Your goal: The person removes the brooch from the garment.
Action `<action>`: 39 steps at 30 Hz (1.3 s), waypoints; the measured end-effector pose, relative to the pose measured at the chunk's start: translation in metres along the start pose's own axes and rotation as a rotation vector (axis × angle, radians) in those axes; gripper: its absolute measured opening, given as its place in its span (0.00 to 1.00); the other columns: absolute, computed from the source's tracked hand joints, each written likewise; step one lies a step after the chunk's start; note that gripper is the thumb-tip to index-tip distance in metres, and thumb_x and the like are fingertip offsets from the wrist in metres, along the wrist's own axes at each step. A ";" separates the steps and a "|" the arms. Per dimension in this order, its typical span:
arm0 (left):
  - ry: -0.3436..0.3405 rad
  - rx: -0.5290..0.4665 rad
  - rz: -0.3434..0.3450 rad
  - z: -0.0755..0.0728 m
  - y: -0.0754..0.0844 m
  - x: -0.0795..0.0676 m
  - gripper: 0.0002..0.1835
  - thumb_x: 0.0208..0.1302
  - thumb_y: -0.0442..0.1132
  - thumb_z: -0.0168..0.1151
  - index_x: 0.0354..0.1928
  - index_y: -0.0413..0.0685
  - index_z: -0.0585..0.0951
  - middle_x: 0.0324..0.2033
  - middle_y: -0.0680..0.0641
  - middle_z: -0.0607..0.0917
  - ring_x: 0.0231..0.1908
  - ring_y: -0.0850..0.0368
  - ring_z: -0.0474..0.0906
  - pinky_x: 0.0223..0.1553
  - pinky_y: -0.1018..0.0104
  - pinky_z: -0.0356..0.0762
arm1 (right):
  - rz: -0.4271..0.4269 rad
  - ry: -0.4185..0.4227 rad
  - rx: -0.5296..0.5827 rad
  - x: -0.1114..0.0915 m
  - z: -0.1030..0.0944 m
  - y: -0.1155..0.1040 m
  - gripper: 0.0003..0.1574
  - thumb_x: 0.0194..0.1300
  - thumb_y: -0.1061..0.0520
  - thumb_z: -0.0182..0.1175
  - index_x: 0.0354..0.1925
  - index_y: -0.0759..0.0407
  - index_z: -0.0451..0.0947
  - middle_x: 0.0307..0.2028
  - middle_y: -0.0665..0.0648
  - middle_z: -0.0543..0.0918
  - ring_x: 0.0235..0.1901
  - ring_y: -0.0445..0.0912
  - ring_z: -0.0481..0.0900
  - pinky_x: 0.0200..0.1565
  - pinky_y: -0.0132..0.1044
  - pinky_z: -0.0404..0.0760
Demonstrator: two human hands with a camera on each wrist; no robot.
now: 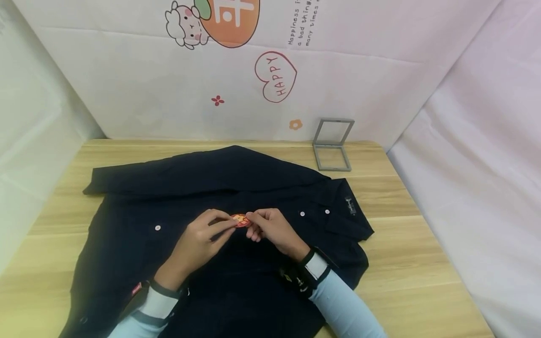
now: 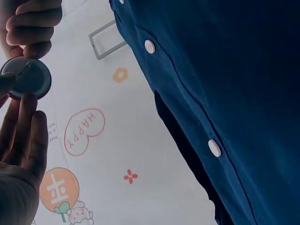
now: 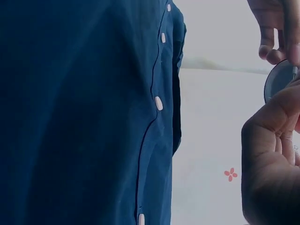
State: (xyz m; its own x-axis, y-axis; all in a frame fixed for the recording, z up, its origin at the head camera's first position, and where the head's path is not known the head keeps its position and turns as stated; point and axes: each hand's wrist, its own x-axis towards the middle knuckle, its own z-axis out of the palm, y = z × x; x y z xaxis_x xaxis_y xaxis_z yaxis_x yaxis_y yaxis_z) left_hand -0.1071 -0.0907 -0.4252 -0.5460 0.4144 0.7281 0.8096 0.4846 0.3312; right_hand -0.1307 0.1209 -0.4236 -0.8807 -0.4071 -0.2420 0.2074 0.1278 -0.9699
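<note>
Both hands hold a round pin badge [image 1: 240, 218] over the shirt, its red and yellow printed face up. The left hand [image 1: 198, 241] pinches its left edge between thumb and fingers. At the opposite edge, the right hand [image 1: 274, 230] grips it with thumb and curled fingers. From below, the left wrist view shows the badge's grey back [image 2: 37, 78] with its pin across it. Beneath the hands, a navy button shirt [image 1: 139, 253] lies spread out, collar to the right, with white buttons [image 1: 302, 214] along its front.
A small grey hinged frame [image 1: 334, 169] stands open at the table's back right. The wooden table [image 1: 405, 253] shows around the shirt. White cloth [image 1: 359, 84] with printed drawings hangs behind, and plain white cloth covers both sides.
</note>
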 end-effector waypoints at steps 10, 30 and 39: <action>-0.009 -0.002 -0.038 0.008 -0.002 0.003 0.15 0.43 0.29 0.78 0.36 0.46 0.88 0.37 0.49 0.84 0.37 0.57 0.80 0.39 0.62 0.82 | 0.008 0.056 -0.042 0.004 -0.011 0.005 0.19 0.74 0.52 0.53 0.36 0.65 0.80 0.20 0.48 0.82 0.20 0.37 0.76 0.28 0.28 0.78; -0.089 -0.143 -0.313 0.028 -0.001 0.012 0.03 0.61 0.35 0.68 0.36 0.46 0.87 0.35 0.53 0.86 0.38 0.60 0.82 0.39 0.61 0.81 | -0.128 0.283 -0.124 0.011 -0.052 0.005 0.17 0.72 0.53 0.57 0.44 0.67 0.82 0.28 0.53 0.87 0.26 0.38 0.83 0.33 0.30 0.83; -0.212 -0.269 -0.371 0.054 -0.001 0.039 0.04 0.66 0.38 0.64 0.38 0.50 0.86 0.33 0.54 0.85 0.31 0.66 0.78 0.33 0.64 0.81 | -0.117 0.393 -0.142 0.025 -0.106 0.001 0.21 0.72 0.48 0.57 0.44 0.67 0.81 0.27 0.48 0.86 0.28 0.38 0.84 0.34 0.29 0.83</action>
State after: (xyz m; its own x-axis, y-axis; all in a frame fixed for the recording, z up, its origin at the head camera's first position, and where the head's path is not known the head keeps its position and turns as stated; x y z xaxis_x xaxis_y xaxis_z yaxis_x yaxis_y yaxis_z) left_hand -0.1408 -0.0332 -0.4300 -0.8166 0.4126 0.4035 0.5644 0.4251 0.7076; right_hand -0.1975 0.2064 -0.4276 -0.9957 -0.0542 -0.0747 0.0599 0.2360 -0.9699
